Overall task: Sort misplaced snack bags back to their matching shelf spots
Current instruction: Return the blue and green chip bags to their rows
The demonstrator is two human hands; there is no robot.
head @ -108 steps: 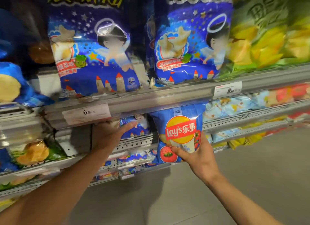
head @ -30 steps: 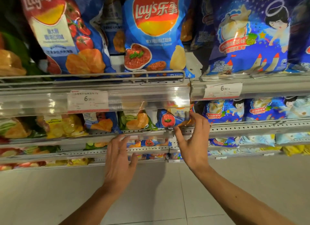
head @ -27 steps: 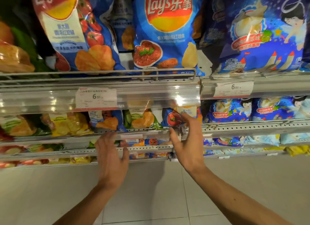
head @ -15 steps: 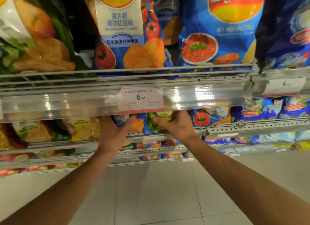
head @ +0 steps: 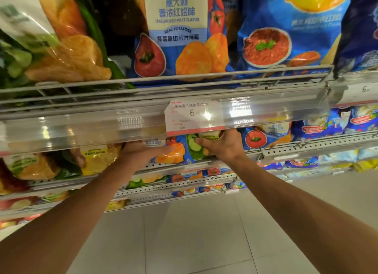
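Supermarket snack shelves [head: 306, 149] packed with chip bags. Right hand [head: 223, 145] clamped around green cucumber-flavour bag [head: 193, 146] on second shelf, under price tag [head: 194, 117]. Left hand [head: 141, 153] flat, fingers extended against neighbouring blue tomato bag [head: 176, 153].

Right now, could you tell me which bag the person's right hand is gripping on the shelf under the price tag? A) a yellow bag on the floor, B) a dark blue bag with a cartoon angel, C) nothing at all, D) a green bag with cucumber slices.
D: the right hand has its fingers curled over the green cucumber bag, just below the price tag.
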